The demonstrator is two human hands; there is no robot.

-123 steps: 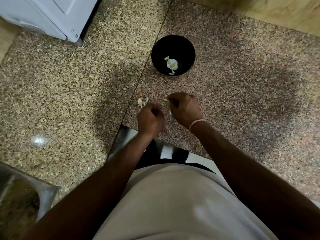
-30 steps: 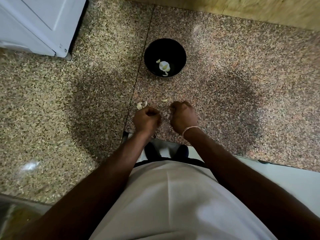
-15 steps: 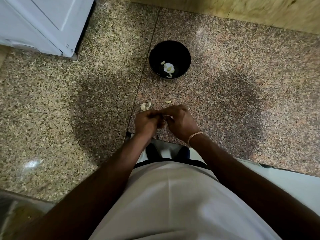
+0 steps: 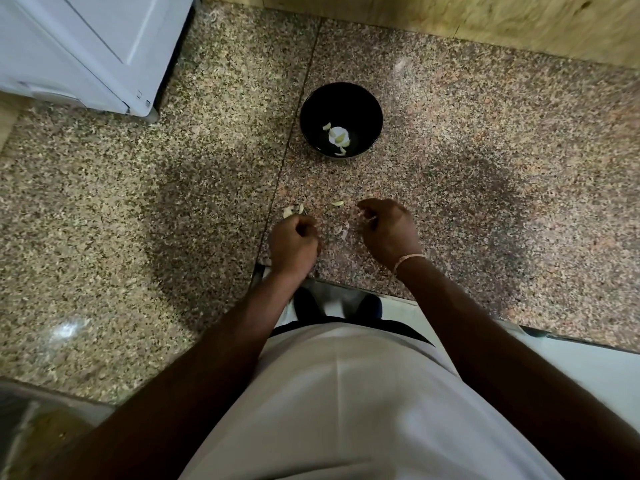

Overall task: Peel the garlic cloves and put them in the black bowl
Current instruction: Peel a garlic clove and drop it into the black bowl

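The black bowl [image 4: 308, 109] stands on the granite counter and holds a few peeled garlic cloves [image 4: 338, 135]. My left hand [image 4: 292, 245] is curled into a fist near the counter's front edge, and whatever it grips is hidden inside. My right hand [image 4: 389, 232], a hand's width to the right, has curled fingers that pinch a small pale bit at their tips. A strip of garlic peel [image 4: 344, 231] lies between the hands. Loose garlic pieces [image 4: 292, 211] lie just beyond the left fist, and another garlic piece [image 4: 337, 203] sits further right.
A white appliance [image 4: 86, 50] stands at the back left. A wooden wall panel [image 4: 485, 19] runs along the back. The speckled granite counter [image 4: 485, 168] stretches to both sides, its front edge [image 4: 363, 292] lies just behind my wrists, and a metal sink corner [image 4: 31, 427] shows at the lower left.
Half a second ago my hands were joined over the garlic. They have now pulled apart, the right one moving right, and a strip of peel lies between them.
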